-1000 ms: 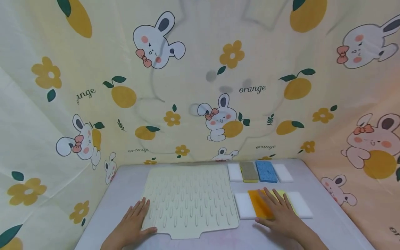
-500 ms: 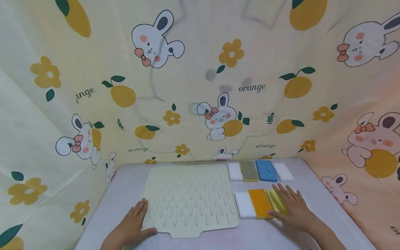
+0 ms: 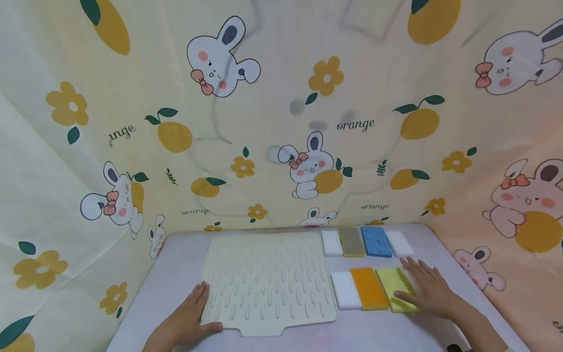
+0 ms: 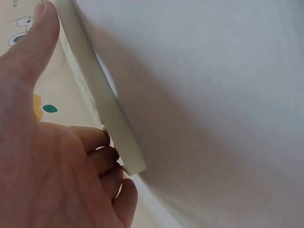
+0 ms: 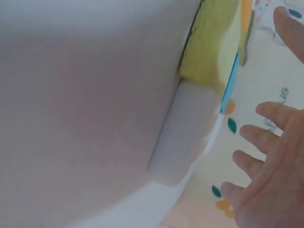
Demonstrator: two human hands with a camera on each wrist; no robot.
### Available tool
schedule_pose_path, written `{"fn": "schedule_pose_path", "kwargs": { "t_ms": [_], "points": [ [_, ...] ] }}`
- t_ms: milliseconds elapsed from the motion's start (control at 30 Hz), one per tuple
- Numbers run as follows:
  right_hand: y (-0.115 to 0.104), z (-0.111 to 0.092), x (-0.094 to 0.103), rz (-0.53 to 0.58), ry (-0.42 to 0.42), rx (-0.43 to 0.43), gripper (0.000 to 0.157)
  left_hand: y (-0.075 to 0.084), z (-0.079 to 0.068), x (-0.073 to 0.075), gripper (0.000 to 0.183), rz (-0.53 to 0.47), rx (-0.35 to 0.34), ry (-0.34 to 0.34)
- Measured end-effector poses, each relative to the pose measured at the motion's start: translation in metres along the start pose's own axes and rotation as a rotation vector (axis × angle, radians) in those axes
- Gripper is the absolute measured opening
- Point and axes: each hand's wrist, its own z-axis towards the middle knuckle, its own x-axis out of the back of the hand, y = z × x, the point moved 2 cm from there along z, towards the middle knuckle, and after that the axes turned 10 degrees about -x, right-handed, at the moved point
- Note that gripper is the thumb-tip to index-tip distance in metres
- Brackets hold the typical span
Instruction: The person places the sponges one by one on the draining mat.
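My left hand lies at the near left corner of a cream ribbed mat, fingers along its left edge and thumb by its front edge. In the left wrist view, the fingertips touch the mat's edge. My right hand hovers palm down, fingers spread, holding nothing. Below it is a white sponge block, which the hand covers in the head view. The thumb overlaps a yellow sponge. Left of that lie an orange sponge and another white sponge, side by side.
Behind, a second row holds a white block, a grey-topped yellow scouring sponge, a blue sponge and another white block. A printed cloth with rabbits and oranges walls the table at the back and sides.
My right hand has moved rightward from over the orange and yellow sponges to over the white block at the row's right end. The left hand and the sponges stay in place.
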Motion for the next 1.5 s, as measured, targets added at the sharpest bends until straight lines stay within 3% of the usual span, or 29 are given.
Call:
{"fn": "schedule_pose_path", "kwargs": {
  "t_ms": [200,433,633,900,1133,1500],
  "points": [
    [0.013,0.002,0.008,0.043,-0.024,0.014,0.101,0.002,0.001,0.001,0.127,-0.003,0.009,0.008],
    [0.028,0.001,0.010,0.051,-0.119,-0.067,0.112,0.002,0.003,0.001,0.126,0.011,0.019,-0.005],
    [0.036,-0.002,0.012,0.039,-0.148,-0.068,0.117,0.002,0.003,0.002,0.126,0.008,0.015,-0.002],
    [0.044,-0.005,0.011,0.037,-0.250,-0.103,0.126,0.003,0.003,0.000,0.125,0.012,0.010,-0.009],
    [0.044,-0.002,0.010,0.036,-0.295,-0.109,0.122,0.001,0.004,-0.003,0.127,0.018,0.020,-0.006],
    [0.042,-0.003,0.011,0.032,-0.291,-0.082,0.109,0.000,0.002,-0.004,0.127,0.014,0.018,0.000]
  ]
}}
